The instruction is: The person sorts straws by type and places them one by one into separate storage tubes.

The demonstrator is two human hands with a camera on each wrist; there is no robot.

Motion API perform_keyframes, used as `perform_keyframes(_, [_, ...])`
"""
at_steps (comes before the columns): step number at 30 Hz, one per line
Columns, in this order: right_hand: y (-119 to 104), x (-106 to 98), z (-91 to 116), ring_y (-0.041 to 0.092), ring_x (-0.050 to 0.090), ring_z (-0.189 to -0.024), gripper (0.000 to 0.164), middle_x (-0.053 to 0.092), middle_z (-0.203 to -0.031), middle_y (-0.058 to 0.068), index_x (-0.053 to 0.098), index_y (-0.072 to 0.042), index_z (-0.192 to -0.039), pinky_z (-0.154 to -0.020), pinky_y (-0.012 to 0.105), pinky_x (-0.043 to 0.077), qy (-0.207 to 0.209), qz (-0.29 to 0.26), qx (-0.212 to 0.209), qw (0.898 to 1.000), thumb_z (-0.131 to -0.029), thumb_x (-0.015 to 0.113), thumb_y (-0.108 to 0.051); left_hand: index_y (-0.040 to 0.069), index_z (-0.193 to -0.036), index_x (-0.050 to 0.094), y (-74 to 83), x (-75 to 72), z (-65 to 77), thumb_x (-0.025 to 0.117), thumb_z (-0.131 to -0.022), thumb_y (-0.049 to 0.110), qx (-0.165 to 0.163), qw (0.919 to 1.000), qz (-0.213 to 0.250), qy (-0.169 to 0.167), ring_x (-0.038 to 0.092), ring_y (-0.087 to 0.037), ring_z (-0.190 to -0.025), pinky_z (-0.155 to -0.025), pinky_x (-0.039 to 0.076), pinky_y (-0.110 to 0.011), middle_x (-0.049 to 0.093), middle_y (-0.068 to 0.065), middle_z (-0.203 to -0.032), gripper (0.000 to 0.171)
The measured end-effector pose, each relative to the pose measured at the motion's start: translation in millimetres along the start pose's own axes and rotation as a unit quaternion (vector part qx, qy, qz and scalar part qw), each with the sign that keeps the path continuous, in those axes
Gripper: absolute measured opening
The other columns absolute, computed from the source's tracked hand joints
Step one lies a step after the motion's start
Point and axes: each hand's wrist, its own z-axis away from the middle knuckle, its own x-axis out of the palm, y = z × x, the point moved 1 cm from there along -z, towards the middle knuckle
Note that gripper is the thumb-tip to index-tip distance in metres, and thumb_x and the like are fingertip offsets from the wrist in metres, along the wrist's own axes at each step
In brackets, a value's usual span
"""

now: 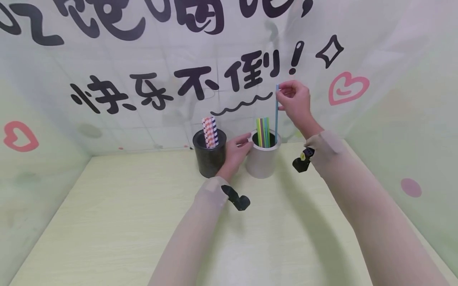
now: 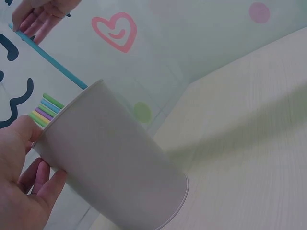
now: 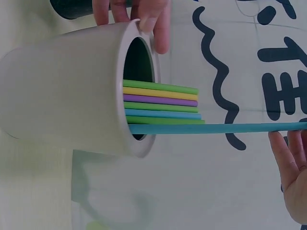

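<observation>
My right hand (image 1: pixel 295 101) pinches a blue straw (image 1: pixel 276 119) near its top end, above the white cup (image 1: pixel 260 163). The straw stands almost upright, its lower part inside the cup at the right side of the opening. Several green, yellow, purple and blue straws (image 3: pixel 160 100) lean together in the same cup, sticking out less far. With its fingertips at the rim, my left hand (image 1: pixel 237 153) holds the cup from the left. That hand sits between the white cup and a black cup (image 1: pixel 209 163), in which several patterned paper straws (image 1: pixel 210 133) stand.
Both cups stand at the back of a pale wooden table (image 1: pixel 107 222), close to a white printed backdrop (image 1: pixel 161 119) with black lettering. Light green side walls (image 1: pixel 404 151) flank the table. A small black device is strapped at each wrist.
</observation>
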Motion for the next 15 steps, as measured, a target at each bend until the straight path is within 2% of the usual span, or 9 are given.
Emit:
perform_keyframes(7, [32, 2, 9, 0.012, 0.050, -0.075, 0.020, 0.053, -0.084, 0.004, 0.057, 0.001, -0.104, -0.059, 0.022, 0.056, -0.019, 0.030, 0.020, 0.999, -0.086, 0.058, -0.006, 0.012, -0.121, 0.061, -1.7, 1.2, -2.1, 0.062, -0.086, 0.011, -0.003, 1.0000, -0.005, 0.004, 0.053, -0.018, -0.104, -0.081, 0.052, -0.023, 0.056, -0.009, -0.117, 0.036])
perform_keyframes(15, [60, 3, 16, 0.015, 0.054, -0.077, 0.021, 0.051, -0.089, 0.008, 0.054, 0.002, -0.104, -0.064, 0.027, 0.057, -0.055, 0.063, 0.088, 0.993, -0.084, 0.055, -0.004, 0.012, -0.121, 0.060, 0.5, 1.3, 0.2, 0.062, -0.085, 0.011, -0.006, 1.0000, -0.002, 0.005, 0.053, -0.018, -0.104, -0.080, 0.052, -0.022, 0.055, -0.008, -0.116, 0.036])
